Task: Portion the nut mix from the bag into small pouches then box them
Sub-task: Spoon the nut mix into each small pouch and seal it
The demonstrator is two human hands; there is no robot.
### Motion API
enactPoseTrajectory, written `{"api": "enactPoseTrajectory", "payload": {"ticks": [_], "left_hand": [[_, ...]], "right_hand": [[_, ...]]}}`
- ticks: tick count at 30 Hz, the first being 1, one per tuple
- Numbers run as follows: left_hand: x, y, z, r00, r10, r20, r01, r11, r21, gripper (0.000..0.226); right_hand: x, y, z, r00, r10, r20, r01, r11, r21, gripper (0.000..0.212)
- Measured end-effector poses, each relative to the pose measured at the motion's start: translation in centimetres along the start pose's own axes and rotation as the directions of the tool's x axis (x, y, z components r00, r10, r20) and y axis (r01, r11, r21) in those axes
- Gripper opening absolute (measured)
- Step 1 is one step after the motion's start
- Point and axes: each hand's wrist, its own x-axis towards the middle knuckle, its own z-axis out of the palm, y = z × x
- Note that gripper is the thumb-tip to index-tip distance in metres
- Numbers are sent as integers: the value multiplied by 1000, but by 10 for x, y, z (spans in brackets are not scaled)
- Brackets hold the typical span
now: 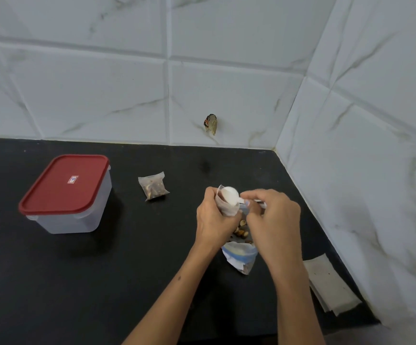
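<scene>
Two bare forearms, no sleeves; small mark on left forearm

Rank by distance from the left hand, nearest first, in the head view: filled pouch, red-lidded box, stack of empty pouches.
From the left hand:
1. Filled pouch, just to its left.
2. Stack of empty pouches, to the right near the wall.
3. Red-lidded box, far left.

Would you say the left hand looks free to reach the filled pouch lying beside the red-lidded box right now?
Probably not yet. The path over the black counter to the filled pouch looks unobstructed, but the left hand grips a small pouch while the right hand tips a white scoop into it.
</scene>
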Motion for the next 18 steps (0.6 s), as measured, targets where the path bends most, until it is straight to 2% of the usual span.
{"api": "enactPoseTrajectory", "payload": {"ticks": [2,5,6,10,12,18], "left_hand": [[1,0,-1,1000,5,-12,-5,1000,-3,35],[2,2,-1,999,43,4,-43,999,-8,36],[3,2,-1,999,41,14,-41,999,-1,37],[10,-10,-4,999,-19,35,16,997,71,35],[14,-19,-7,997,-74,31,71,994,84,36],[26,-32,-10,950,-308,60,299,946,123,43]], "right_hand": [[4,-2,-1,999,-17,-28,16,1000,-5,23],[7,-1,2,994,6,113,1,998,-69,23],[7,0,2,995,16,103,-10,998,-57,23],[9,5,-4,989,77,-123,-63,991,119,21],[15,16,-4,980,134,-147,-115,984,133,21],[19,56,33,934,348,81,-341,936,-92,23]]}}
